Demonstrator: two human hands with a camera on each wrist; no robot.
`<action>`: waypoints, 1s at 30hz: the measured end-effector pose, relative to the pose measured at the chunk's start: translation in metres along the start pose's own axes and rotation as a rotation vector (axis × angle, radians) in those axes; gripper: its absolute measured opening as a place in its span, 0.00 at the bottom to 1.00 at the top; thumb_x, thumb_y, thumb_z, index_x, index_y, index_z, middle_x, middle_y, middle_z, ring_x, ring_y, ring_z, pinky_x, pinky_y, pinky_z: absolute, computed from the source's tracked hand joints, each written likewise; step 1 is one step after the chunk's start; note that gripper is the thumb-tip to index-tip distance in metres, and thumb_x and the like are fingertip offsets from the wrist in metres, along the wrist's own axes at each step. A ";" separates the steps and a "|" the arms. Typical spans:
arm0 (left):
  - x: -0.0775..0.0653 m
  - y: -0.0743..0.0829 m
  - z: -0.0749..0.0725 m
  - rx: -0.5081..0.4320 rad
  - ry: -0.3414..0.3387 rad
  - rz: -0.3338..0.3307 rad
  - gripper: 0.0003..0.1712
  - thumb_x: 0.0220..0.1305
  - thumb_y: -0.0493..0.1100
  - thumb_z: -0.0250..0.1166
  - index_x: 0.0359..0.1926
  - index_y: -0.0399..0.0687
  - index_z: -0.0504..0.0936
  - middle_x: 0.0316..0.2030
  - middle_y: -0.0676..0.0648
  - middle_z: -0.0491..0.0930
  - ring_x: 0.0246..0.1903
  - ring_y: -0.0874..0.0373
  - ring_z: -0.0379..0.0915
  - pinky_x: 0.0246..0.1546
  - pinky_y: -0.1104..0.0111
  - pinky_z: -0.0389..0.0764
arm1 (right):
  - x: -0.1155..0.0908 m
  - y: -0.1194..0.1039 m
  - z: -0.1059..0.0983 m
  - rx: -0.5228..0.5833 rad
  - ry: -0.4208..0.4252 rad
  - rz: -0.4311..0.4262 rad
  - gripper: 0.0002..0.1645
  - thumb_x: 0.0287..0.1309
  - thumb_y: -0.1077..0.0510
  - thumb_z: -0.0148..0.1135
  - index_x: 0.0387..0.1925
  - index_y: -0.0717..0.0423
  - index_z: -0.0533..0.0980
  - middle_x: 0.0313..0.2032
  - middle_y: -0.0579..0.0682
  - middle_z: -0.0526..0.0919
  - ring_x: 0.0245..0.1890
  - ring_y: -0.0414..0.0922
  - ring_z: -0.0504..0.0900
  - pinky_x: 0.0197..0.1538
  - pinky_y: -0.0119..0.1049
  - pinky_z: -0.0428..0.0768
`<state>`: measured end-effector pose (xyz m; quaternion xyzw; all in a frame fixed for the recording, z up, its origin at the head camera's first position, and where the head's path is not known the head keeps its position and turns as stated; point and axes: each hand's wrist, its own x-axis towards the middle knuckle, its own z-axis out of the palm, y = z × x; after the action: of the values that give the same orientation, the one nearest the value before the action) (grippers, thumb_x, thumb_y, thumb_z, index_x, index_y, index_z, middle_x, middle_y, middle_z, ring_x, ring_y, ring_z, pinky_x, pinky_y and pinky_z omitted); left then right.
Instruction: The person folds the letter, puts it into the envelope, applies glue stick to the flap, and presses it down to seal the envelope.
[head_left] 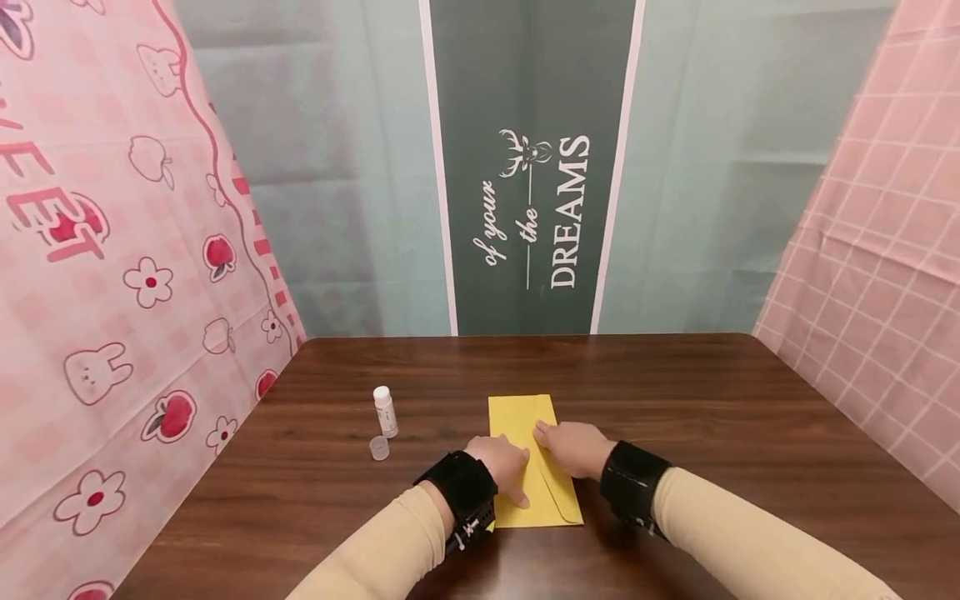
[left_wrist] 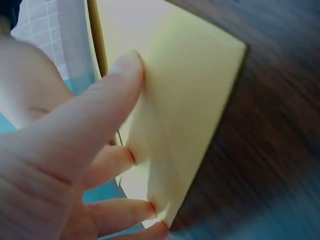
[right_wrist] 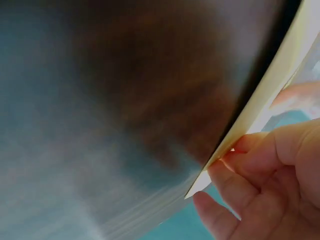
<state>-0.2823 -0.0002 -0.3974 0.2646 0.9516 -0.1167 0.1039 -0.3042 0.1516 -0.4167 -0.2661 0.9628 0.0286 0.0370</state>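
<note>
At six o'clock from head-view centre, see yellow envelope [head_left: 537, 480] on table [head_left: 712, 417]: likely light, easily creased; best held by long edges. Note left hand [head_left: 501, 465] at its nine, spread; right hand [head_left: 576, 448] at three, touching; cannot tell if pinching.

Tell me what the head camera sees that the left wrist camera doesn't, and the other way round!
Only the head view shows the white tube and little clear cap, the dark green panel saying DREAMS, and the pink cloth with bunnies.

Only the left wrist view shows, close up, several fingers below the thumb touching the paper; from above they're mostly hidden.

Both show the left hand, the yellow envelope, the brown table and a bit of pink grid cloth.
</note>
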 end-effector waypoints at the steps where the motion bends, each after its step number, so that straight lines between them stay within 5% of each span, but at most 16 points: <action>1: 0.000 -0.001 0.000 -0.001 0.000 -0.004 0.41 0.46 0.68 0.66 0.62 0.62 0.72 0.51 0.54 0.78 0.56 0.56 0.69 0.45 0.59 0.74 | 0.005 0.002 0.000 0.010 0.002 0.004 0.22 0.65 0.63 0.49 0.59 0.63 0.70 0.57 0.60 0.73 0.51 0.57 0.76 0.48 0.50 0.75; 6: 0.002 -0.003 0.001 0.002 -0.003 -0.015 0.41 0.48 0.69 0.64 0.63 0.63 0.71 0.52 0.53 0.77 0.56 0.56 0.69 0.44 0.60 0.75 | 0.012 0.003 0.003 -0.037 0.020 -0.018 0.21 0.65 0.64 0.49 0.58 0.66 0.70 0.57 0.62 0.73 0.51 0.56 0.76 0.49 0.49 0.75; 18: -0.001 -0.001 -0.002 0.020 -0.007 -0.020 0.40 0.48 0.69 0.64 0.62 0.62 0.71 0.52 0.53 0.77 0.57 0.55 0.68 0.45 0.59 0.74 | -0.050 -0.025 -0.005 -0.165 0.011 -0.120 0.24 0.53 0.68 0.60 0.54 0.55 0.76 0.53 0.51 0.78 0.43 0.49 0.81 0.38 0.40 0.79; 30: 0.000 -0.005 0.003 -0.042 0.000 -0.013 0.40 0.49 0.68 0.64 0.63 0.65 0.70 0.58 0.48 0.72 0.59 0.53 0.66 0.53 0.57 0.68 | 0.007 -0.011 -0.007 -0.105 0.025 -0.051 0.17 0.63 0.64 0.51 0.53 0.61 0.76 0.51 0.57 0.78 0.44 0.54 0.80 0.40 0.48 0.78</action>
<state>-0.2841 -0.0051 -0.3995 0.2560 0.9556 -0.0974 0.1087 -0.3045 0.1380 -0.4106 -0.2925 0.9533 0.0747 0.0117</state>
